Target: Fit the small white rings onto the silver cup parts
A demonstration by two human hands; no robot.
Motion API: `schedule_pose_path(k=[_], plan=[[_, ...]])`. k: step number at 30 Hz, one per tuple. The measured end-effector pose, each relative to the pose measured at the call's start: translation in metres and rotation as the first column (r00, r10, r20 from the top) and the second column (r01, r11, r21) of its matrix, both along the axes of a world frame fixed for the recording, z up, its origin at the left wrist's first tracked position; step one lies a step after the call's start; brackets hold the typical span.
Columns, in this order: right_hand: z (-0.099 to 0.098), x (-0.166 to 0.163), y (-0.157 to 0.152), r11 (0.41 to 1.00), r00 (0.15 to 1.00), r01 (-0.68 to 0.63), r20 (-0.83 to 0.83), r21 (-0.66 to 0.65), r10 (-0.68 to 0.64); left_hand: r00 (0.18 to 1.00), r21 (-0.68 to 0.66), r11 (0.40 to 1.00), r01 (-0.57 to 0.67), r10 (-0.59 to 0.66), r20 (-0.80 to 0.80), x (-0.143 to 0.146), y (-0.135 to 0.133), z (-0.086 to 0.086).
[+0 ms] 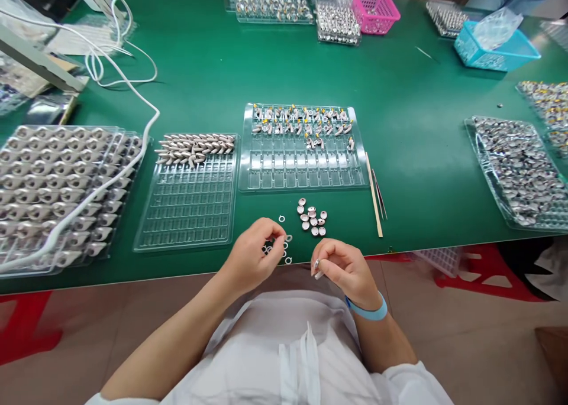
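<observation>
Your small round silver metal caps (313, 222) look polished; your clear rectangular plastic tray (306, 164) (smooth-rimmed) looks glossy.

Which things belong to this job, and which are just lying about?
Likely the job:
- small metal part in the right hand
- white rings by the left hand
- loose metal caps

Probably lying about:
- pink basket
- blue basket
- white cable

Green table (199, 68): clear trays (189, 216), small rings (281, 219), round metal pieces (313, 222), tweezers (378, 195).
</observation>
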State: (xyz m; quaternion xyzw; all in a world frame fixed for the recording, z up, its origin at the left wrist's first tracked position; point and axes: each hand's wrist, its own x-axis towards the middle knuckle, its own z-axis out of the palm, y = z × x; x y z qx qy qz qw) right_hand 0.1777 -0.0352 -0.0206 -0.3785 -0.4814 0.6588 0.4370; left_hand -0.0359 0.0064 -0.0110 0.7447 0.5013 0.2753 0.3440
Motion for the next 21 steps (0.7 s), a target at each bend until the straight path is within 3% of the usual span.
schedule_pose_path(k=[4,7,11,14,21], plan=[[0.002,0.013,-0.001,0.997,0.996,0.079,0.052,0.002,-0.079,0.961,0.221,0.972,-0.080,0.134,-0.244,-0.015,0.012,-0.014],[0.002,0.022,-0.004,0.990,0.988,0.142,0.069,0.000,-0.141,0.968,0.301,0.952,-0.050,0.121,-0.221,-0.011,0.015,-0.018],[0.000,0.027,-0.008,0.978,0.972,0.211,0.104,0.009,-0.210,0.992,0.310,0.949,0.061,-0.023,-0.123,0.011,0.015,-0.017],[0.000,0.027,-0.010,0.978,0.970,0.210,0.126,0.008,-0.209,0.979,0.278,0.950,0.139,-0.090,-0.183,0.026,0.017,-0.017],[-0.002,0.025,-0.010,0.987,0.974,0.161,0.157,0.021,-0.162,0.966,0.306,0.939,0.154,-0.078,-0.246,0.033,0.026,-0.021]])
